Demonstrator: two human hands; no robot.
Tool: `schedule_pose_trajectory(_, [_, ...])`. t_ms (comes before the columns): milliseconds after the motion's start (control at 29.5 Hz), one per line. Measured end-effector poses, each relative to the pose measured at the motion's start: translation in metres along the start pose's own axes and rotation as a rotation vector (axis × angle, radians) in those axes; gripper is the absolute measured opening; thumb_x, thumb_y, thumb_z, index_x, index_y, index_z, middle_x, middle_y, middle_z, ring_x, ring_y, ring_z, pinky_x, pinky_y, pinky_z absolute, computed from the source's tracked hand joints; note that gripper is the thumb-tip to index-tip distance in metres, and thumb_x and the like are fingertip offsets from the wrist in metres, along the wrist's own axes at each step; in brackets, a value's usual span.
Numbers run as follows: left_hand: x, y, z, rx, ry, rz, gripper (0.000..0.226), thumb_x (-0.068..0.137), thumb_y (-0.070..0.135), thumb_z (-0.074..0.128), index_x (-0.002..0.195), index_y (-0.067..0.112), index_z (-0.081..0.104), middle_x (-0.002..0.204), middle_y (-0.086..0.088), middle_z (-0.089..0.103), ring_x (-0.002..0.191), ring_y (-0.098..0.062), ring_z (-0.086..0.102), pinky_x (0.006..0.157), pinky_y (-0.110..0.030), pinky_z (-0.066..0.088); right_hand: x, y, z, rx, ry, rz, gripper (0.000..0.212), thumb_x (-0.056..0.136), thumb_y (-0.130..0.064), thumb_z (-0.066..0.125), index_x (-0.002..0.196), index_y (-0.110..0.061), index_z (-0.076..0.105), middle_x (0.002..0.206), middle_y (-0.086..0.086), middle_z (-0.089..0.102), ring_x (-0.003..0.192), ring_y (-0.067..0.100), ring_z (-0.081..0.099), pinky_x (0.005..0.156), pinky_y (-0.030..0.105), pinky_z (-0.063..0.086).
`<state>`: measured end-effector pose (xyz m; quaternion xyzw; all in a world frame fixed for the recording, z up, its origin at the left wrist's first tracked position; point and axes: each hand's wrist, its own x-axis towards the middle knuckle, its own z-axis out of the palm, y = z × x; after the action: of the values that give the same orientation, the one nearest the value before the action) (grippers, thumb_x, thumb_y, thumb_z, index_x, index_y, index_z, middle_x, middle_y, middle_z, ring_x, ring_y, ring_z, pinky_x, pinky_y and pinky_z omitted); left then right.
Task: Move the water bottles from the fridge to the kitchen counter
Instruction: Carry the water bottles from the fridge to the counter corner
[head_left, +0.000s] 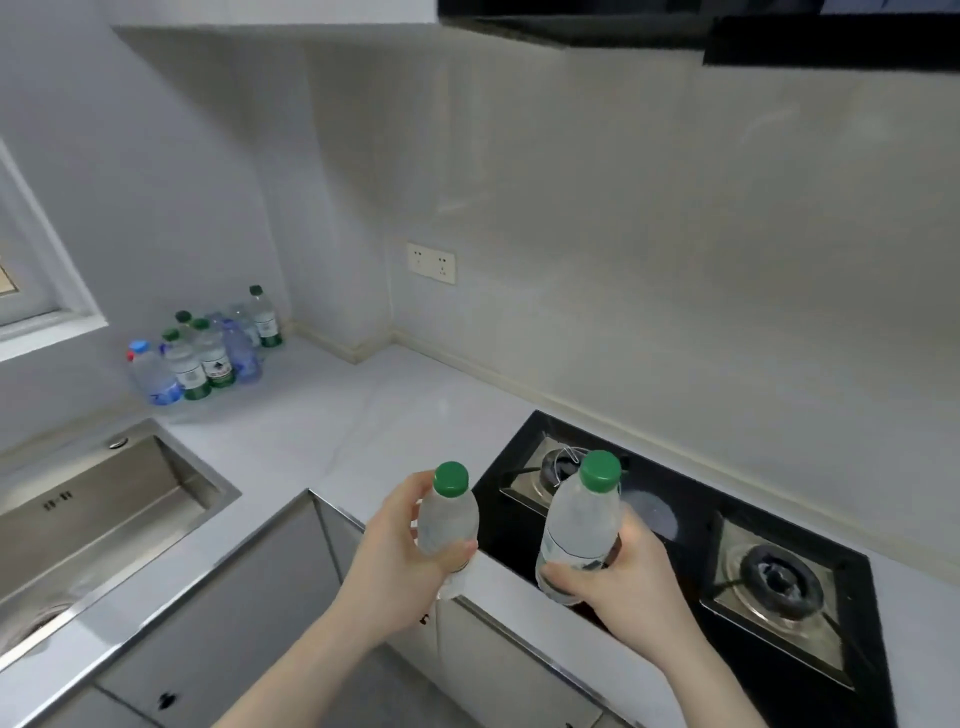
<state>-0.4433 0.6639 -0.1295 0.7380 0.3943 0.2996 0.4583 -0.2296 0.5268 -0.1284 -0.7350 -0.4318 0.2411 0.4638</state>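
Two bottles held upright above the tabletop (395, 410) corner.

Beside the black gas hob (691, 525), a cluster of bottles (208, 348) stands far back left. The left hand (400, 551) grips one green-capped bottle (449, 519); the right hand (618, 577) grips another bottle (582, 525), seemingly over the hob's edge.

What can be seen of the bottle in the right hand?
The bottle in the right hand is a clear plastic water bottle with a green screw cap, still closed. A label band wraps its lower body, mostly hidden by fingers. It looks misted or frosted. It is held roughly upright, tilted slightly, in the air above the front edge of the black gas hob. Only the right hand touches it, gripping its lower half; it is apart from the other held bottle.
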Motion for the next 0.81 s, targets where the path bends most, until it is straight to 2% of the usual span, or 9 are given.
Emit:
schedule_pose_trajectory(68, [0.002, -0.014, -0.024, -0.008, 0.037, -0.037, 0.056, 0.081, 0.025, 0.084, 0.122, 0.047, 0.054, 0.114, 0.026, 0.064, 0.103, -0.003, 0.064, 0.086, -0.025, 0.053, 0.013, -0.013, 0.025, -0.016, -0.047, -0.019, 0.056, 0.065, -0.019, 0.093, 0.107, -0.039, 0.061, 0.107, -0.011, 0.065, 0.098, 0.007, 0.064, 0.077, 0.024, 0.056])
schedule_pose_trajectory(136, [0.004, -0.022, -0.039, -0.003, 0.049, -0.057, 0.054, 0.082, 0.024, 0.084, 0.122, 0.045, 0.055, 0.113, 0.022, 0.066, 0.1, -0.004, 0.066, 0.083, -0.024, 0.053, 0.023, -0.018, 0.04, -0.025, -0.053, -0.043, 0.05, 0.064, -0.02, 0.092, 0.1, -0.036, 0.062, 0.104, -0.01, 0.063, 0.096, 0.006, 0.062, 0.083, 0.032, 0.057])
schedule_pose_trajectory(305, [0.014, -0.041, -0.073, -0.038, 0.121, -0.124, 0.048, 0.083, 0.015, 0.084, 0.117, 0.038, 0.059, 0.106, 0.021, 0.07, 0.096, -0.006, 0.069, 0.083, -0.025, 0.054, 0.061, -0.035, 0.08, -0.027, -0.151, -0.078, 0.053, 0.062, -0.018, 0.091, 0.096, -0.046, 0.061, 0.103, -0.012, 0.064, 0.095, 0.001, 0.061, 0.084, 0.03, 0.056])
schedule_pose_trajectory(474, [0.036, -0.068, -0.11, -0.004, 0.212, -0.176, 0.045, 0.083, 0.011, 0.083, 0.113, 0.037, 0.061, 0.102, 0.015, 0.072, 0.096, -0.007, 0.069, 0.086, -0.031, 0.057, 0.117, -0.045, 0.134, -0.021, -0.267, -0.101, 0.049, 0.062, -0.019, 0.088, 0.101, -0.036, 0.064, 0.102, -0.009, 0.067, 0.092, 0.006, 0.067, 0.083, 0.036, 0.059])
schedule_pose_trajectory(610, [0.066, -0.09, -0.137, 0.029, 0.263, -0.212, 0.05, 0.082, 0.018, 0.084, 0.118, 0.041, 0.059, 0.105, 0.015, 0.072, 0.098, -0.011, 0.071, 0.084, -0.035, 0.059, 0.164, -0.051, 0.171, 0.007, -0.341, -0.128, 0.047, 0.064, -0.019, 0.087, 0.103, -0.033, 0.064, 0.101, -0.01, 0.068, 0.093, 0.006, 0.066, 0.08, 0.029, 0.058])
schedule_pose_trajectory(813, [0.123, -0.112, -0.169, 0.082, 0.333, -0.256, 0.052, 0.081, 0.016, 0.085, 0.115, 0.044, 0.058, 0.104, 0.027, 0.068, 0.098, -0.002, 0.068, 0.079, -0.027, 0.057, 0.232, -0.062, 0.209, 0.02, -0.433, -0.159, 0.046, 0.067, -0.021, 0.088, 0.103, -0.032, 0.063, 0.097, -0.012, 0.071, 0.091, 0.007, 0.067, 0.079, 0.026, 0.058])
